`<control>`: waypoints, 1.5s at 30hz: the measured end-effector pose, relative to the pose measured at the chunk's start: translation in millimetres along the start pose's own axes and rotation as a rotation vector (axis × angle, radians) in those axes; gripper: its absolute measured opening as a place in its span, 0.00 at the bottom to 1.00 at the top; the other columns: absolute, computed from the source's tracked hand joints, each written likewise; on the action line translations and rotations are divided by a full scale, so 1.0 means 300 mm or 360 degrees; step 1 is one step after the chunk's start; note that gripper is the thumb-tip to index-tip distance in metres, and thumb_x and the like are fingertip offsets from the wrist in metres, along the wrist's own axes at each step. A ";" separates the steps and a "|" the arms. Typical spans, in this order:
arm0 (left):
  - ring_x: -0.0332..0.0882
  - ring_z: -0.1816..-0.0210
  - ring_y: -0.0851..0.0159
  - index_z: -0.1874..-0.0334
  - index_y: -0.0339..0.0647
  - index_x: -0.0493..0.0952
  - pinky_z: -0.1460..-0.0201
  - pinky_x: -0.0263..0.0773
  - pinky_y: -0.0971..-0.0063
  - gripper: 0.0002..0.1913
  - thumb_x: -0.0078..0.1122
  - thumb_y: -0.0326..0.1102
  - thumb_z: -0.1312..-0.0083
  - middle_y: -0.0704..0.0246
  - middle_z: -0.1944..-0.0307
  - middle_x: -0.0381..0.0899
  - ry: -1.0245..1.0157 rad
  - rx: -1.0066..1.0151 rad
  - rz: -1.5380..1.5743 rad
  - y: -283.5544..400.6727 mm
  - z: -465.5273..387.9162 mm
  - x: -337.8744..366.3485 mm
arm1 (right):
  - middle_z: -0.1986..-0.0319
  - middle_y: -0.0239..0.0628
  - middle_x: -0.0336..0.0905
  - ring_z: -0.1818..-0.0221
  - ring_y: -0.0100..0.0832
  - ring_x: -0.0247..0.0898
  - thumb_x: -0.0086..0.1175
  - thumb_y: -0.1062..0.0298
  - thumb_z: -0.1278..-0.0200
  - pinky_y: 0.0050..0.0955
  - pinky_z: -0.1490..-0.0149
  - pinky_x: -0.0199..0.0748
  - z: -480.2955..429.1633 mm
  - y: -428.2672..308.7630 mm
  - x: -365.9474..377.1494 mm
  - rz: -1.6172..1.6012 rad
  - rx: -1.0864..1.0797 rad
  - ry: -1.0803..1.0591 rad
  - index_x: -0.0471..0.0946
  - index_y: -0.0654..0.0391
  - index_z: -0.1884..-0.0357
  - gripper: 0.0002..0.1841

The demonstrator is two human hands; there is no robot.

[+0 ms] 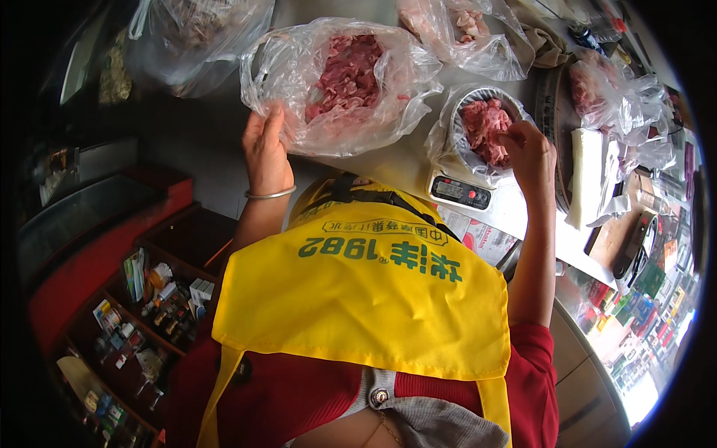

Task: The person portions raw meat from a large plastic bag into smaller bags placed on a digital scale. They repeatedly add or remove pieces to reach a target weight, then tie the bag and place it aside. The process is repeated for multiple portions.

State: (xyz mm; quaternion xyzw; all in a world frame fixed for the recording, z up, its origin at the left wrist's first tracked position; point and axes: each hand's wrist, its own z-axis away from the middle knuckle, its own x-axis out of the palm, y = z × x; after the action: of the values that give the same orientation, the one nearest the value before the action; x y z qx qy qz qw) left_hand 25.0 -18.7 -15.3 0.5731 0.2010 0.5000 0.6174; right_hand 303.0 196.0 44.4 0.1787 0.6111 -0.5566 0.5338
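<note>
My left hand point(268, 147) is at the left rim of a large clear plastic bag point(409, 106) that lies spread around sliced raw meat point(353, 73); its fingertips are at the film, partly behind it. To the right, a round bowl lined with a plastic bag point(460, 101) holds more raw meat point(482, 126) and stands on a digital kitchen scale point(460, 191). My right hand point(526, 151) reaches over the bowl's right side, with thumb and fingers pinched together at the meat. Whether a piece is between them cannot be told.
Further bags of meat lie at the back left point(193, 45), back centre point(476, 33) and right point(599, 95). Right of the bowl are a round wooden board point(554, 123), white folded paper or cloth point(585, 173) and a black-handled tool point(636, 246). Low left, an open drawer point(173, 330) holds small items.
</note>
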 end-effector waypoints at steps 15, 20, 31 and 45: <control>0.73 0.52 0.73 0.46 0.35 0.73 0.47 0.66 0.80 0.14 0.54 0.31 0.32 0.69 0.52 0.77 0.0029 -0.0041 0.0030 0.007 0.014 0.001 | 0.75 0.36 0.81 0.81 0.26 0.73 0.48 0.72 0.36 0.25 0.72 0.69 0.017 0.070 -0.012 -0.0328 0.0071 0.0043 0.73 0.59 0.66 0.04; 0.73 0.54 0.74 0.47 0.35 0.73 0.49 0.67 0.80 0.14 0.54 0.32 0.32 0.69 0.53 0.77 0.0042 -0.0015 0.0016 0.015 0.023 0.001 | 0.74 0.37 0.82 0.79 0.25 0.74 0.51 0.72 0.39 0.24 0.72 0.70 0.021 0.072 -0.009 -0.0312 0.0087 -0.0015 0.73 0.58 0.64 0.03; 0.73 0.58 0.76 0.50 0.37 0.74 0.54 0.67 0.81 0.11 0.54 0.33 0.32 0.71 0.58 0.77 0.0041 -0.0025 0.0005 0.010 0.027 -0.002 | 0.73 0.36 0.79 0.72 0.35 0.77 0.56 0.78 0.47 0.29 0.65 0.72 0.032 0.109 0.011 -0.0033 -0.0461 0.0324 0.81 0.56 0.69 0.06; 0.70 0.65 0.82 0.50 0.40 0.75 0.66 0.60 0.87 0.12 0.56 0.35 0.32 0.76 0.61 0.77 0.0007 -0.0035 -0.0021 0.000 0.028 -0.009 | 0.74 0.37 0.77 0.73 0.35 0.76 0.55 0.80 0.52 0.29 0.68 0.71 0.044 0.114 0.017 -0.0291 -0.0408 0.0428 0.79 0.59 0.72 0.05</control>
State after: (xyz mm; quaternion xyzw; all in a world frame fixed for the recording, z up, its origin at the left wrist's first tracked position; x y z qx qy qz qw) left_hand 30.8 -25.2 -13.9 0.5637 0.2007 0.4994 0.6265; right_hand 334.9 193.5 25.8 0.1257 0.7563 -0.4916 0.4129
